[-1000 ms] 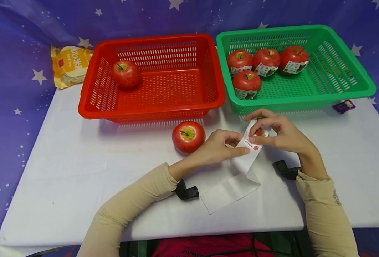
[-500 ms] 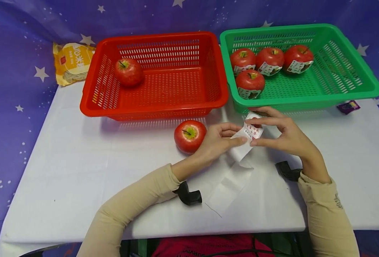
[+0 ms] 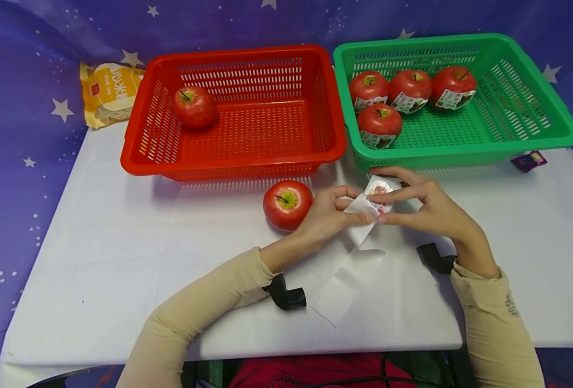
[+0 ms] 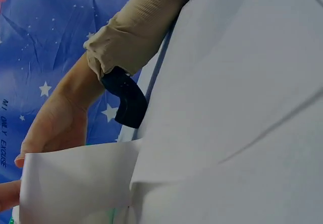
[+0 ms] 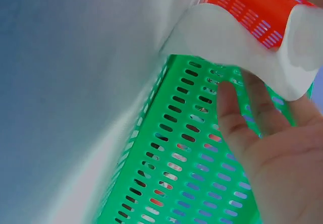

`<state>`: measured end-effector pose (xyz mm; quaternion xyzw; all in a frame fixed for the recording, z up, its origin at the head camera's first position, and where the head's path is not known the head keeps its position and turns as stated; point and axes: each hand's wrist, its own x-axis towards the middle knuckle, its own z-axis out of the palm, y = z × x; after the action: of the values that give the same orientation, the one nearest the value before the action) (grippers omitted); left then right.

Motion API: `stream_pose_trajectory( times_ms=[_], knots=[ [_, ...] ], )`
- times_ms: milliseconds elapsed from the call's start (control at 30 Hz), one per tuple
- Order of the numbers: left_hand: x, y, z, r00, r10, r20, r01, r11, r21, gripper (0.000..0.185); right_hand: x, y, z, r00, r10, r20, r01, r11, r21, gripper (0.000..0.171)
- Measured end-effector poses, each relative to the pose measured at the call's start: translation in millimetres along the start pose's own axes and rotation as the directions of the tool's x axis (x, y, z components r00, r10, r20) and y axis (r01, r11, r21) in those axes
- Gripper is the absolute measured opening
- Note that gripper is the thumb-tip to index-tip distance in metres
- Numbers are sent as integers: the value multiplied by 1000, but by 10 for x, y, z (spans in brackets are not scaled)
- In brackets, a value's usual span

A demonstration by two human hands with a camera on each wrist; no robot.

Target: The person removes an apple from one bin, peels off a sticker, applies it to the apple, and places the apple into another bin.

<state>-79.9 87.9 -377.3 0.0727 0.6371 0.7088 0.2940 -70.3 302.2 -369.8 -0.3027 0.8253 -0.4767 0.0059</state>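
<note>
A strip of white backing paper (image 3: 359, 229) with a printed apple sticker (image 3: 382, 188) is held over the table. My left hand (image 3: 327, 218) pinches the strip near its middle. At the sticker, my right hand (image 3: 427, 207) has its index finger across the printed face and its thumb beside the near corner. From the right wrist view, the right thumb (image 5: 228, 100) looks apart from the strip (image 5: 217, 37); whether the other fingers pinch the sticker is hidden. A red apple (image 3: 288, 205) without a visible label stands beside my left hand.
A red basket (image 3: 233, 166) with one plain apple (image 3: 195, 108) stands at the back. Right of it, a green basket (image 3: 466, 148) contains several labelled apples (image 3: 380, 124). A yellow packet (image 3: 114, 91) lies at the back left; a small purple packet (image 3: 529, 160) at right.
The right fingers have shifted on the sticker, whose printed face is now more visible. The strip is drawn up and bent more between the hands. The apples stay put.
</note>
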Motion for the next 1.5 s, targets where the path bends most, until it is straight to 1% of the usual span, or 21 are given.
stream_pose_trajectory(
  times_ms=[67,133,200,267,333,433,533,633,767,833,900,1033,1133,1167,1233,1300,1400,1467,1500],
  knots=[
    [-14,-17,-1,999,41,10,-41,999,32,22,7,-15,28,999,-22,35,22,1000,-5,43],
    [-29,-27,-3,997,74,8,-74,994,83,21,18,-30,53,997,-40,63,42,999,-16,39],
    [-46,-31,-2,995,99,-7,-98,987,125,26,25,-33,72,996,-50,80,53,998,-34,34],
    [-55,-36,-1,992,121,-24,-115,979,168,31,27,-31,78,995,-34,94,38,998,-51,30],
    [-57,-42,2,990,137,-32,-129,976,178,34,24,-27,75,994,-11,111,18,998,-66,27],
    [-56,-53,6,988,148,-34,-139,971,197,36,17,-25,66,991,32,133,-21,996,-84,23],
    [-54,-61,9,988,153,-32,-143,966,214,36,7,-28,58,988,58,140,-46,995,-91,23],
    [-43,-68,12,990,137,-38,-126,968,219,35,4,-36,53,991,47,125,-35,995,-96,24],
    [-24,-69,16,994,108,-35,-98,974,206,32,-2,-38,30,998,10,68,-3,995,-103,26],
    [-13,-69,17,995,99,-20,-93,976,198,30,-11,-29,-6,1000,-9,19,11,994,-106,26],
    [-2,-71,16,995,98,3,-97,975,198,27,-33,-15,-65,999,-18,-50,11,992,-122,24],
    [15,-81,12,996,83,38,-89,974,208,24,-107,10,-210,985,0,-173,-26,989,-149,18],
    [20,-91,3,997,61,48,-70,972,224,23,-173,21,-304,974,37,-225,-74,985,-158,15],
    [23,-94,0,997,64,49,-74,969,238,23,-191,23,-332,970,47,-240,-88,982,-164,15],
    [27,-93,-6,996,80,45,-90,957,274,22,-222,27,-384,961,56,-272,-104,981,-163,16],
    [29,-87,-10,992,117,41,-124,931,344,23,-247,28,-432,947,53,-316,-97,987,-125,16],
    [30,-76,-13,984,173,45,-174,869,464,23,-281,37,-495,921,29,-389,-34,999,-6,16],
    [34,-68,-9,977,202,63,-204,822,531,23,-302,40,-529,900,14,-436,28,996,89,17],
    [39,-66,-6,975,212,72,-216,804,553,23,-308,35,-542,890,9,-456,65,987,146,18]
  ],
)
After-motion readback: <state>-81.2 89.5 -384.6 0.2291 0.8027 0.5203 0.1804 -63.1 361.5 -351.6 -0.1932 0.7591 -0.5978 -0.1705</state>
